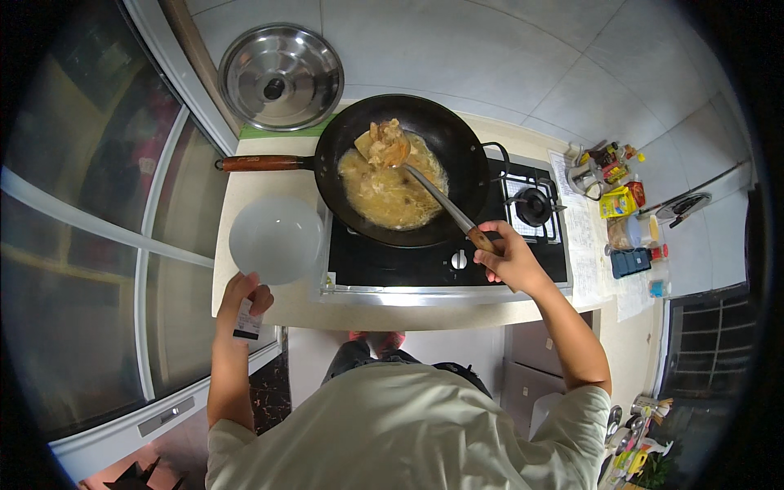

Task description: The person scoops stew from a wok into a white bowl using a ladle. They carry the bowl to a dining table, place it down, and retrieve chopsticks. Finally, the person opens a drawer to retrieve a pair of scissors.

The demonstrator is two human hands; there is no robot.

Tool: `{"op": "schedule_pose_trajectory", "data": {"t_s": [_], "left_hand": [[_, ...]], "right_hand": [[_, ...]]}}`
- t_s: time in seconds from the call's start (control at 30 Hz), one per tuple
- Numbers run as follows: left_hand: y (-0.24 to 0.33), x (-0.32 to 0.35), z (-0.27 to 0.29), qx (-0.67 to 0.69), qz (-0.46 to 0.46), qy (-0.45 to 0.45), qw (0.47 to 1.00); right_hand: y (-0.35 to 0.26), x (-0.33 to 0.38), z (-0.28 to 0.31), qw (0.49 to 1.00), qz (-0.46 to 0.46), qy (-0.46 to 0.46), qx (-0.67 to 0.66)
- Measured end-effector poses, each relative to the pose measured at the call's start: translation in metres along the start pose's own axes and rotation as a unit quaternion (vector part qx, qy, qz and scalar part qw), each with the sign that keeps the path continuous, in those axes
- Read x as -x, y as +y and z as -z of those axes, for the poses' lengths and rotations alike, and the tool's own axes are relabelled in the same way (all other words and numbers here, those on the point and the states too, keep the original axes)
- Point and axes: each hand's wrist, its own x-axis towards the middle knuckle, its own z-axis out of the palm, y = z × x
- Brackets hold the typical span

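Observation:
My right hand (510, 260) is closed round the wooden end of a long-handled spatula (441, 198). Its head is inside a large black wok (461, 155), partly hidden beneath a heap of browned food chunks (386, 145) raised over yellowish, bubbling broth (392, 200). At the near left edge of the counter, my left hand (245, 296) has its fingers curled at the near rim of a white bowl (276, 237), which holds no food. A small white tag with a black strip (247, 320) lies against the left wrist.
Leftward from the wok juts its wooden handle (265, 163), above the bowl. A steel lid (282, 77) leans on the wall behind. The wok covers the left of the black gas stove (392, 268); a second burner (533, 207) is at right. Seasoning packets (622, 200) line the right counter.

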Motion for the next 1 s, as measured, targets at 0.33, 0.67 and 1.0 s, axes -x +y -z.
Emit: {"op": "schedule_pose_trajectory", "data": {"t_s": [0.33,0.67,1.0], "left_hand": [[0.009,-0.029,-0.042,0.028,0.049,-0.056,0.997],[-0.010,-0.076,-0.078,0.006,0.113,-0.104,0.988],[-0.039,-0.139,-0.139,0.018,0.102,-0.121,0.987]], "right_hand": [[-0.012,0.041,0.028,0.999,-0.043,-0.005,-0.025],[-0.075,0.096,0.061,0.998,-0.048,0.030,-0.022],[-0.145,0.139,0.063,0.997,-0.045,0.066,0.013]]}}
